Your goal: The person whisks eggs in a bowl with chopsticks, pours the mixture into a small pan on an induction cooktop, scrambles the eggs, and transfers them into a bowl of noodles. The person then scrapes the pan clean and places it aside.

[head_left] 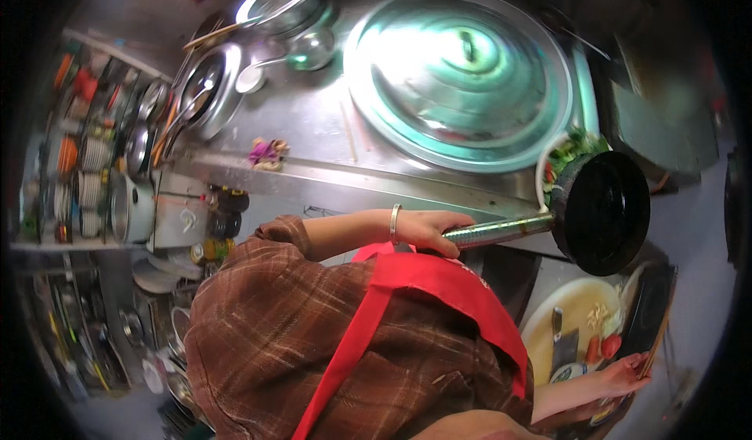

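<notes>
My left hand point(429, 231), with a bangle at its wrist, is closed around the shiny patterned handle of a black frying pan point(601, 214). The pan is tilted to the right, and its dark inside looks bare. Down at the lower right, my right hand point(627, 375) grips long wooden chopsticks point(663, 326) that point up. Beside that hand lies a round cutting board point(540, 326) with a cleaver point(564, 351), a carrot point(593, 349), a tomato point(611, 345) and pale chopped bits point(600, 317).
A big round metal lid point(470, 119) covers much of the steel counter. Behind the pan is a white-rimmed container of greens point(576, 148). Metal bowls point(282, 1) and a small purple and tan heap point(268, 154) sit at left. Shelves of stacked bowls point(94, 158) line the far left.
</notes>
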Motion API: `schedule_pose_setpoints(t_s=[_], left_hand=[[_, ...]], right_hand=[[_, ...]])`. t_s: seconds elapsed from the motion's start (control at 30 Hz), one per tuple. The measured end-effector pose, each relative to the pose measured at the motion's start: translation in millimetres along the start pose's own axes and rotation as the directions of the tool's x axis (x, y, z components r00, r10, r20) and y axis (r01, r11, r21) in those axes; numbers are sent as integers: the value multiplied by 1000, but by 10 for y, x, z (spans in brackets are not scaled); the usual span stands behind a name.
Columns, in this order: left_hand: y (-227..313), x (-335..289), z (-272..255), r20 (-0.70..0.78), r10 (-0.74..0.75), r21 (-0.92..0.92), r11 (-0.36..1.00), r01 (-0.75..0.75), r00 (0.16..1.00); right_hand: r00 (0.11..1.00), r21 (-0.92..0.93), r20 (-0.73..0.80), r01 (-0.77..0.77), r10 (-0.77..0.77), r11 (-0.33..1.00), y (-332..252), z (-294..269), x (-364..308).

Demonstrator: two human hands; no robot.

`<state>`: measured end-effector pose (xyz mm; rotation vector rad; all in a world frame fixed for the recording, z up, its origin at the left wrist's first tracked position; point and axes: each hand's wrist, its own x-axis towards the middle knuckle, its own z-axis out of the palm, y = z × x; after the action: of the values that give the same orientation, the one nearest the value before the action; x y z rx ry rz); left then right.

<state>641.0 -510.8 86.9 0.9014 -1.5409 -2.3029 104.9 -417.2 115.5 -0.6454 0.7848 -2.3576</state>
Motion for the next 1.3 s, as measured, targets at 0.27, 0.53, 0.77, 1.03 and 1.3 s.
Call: schedule_pose_setpoints(t_s=[0.27,0.53,0.77,1.03,1.3], left_hand=[[-614,-1480,-362,-347,108,-151,974,-168,932],[-1030,-2586,-198,-762,-64,-387,843,-373,645],[-1201,-3285,-267,-926,-166,-316,831,-457,339],[-1805,-4638,-1155,-961,-155,-265,756,-598,231],[-2042,-6831,-2866,-986,-141,-168,810,-562,92]], right_hand=[[914,86,236,-357,329,930,1247,1645,-870],[744,-20,420,-564,519,826,2348,2502,-1270],[679,-100,395,-638,619,764,2977,3039,-1980],[609,-138,438,-682,661,719,3747,3636,-2946],[490,-73,364,-833,792,549,4683,4850,-5305]])
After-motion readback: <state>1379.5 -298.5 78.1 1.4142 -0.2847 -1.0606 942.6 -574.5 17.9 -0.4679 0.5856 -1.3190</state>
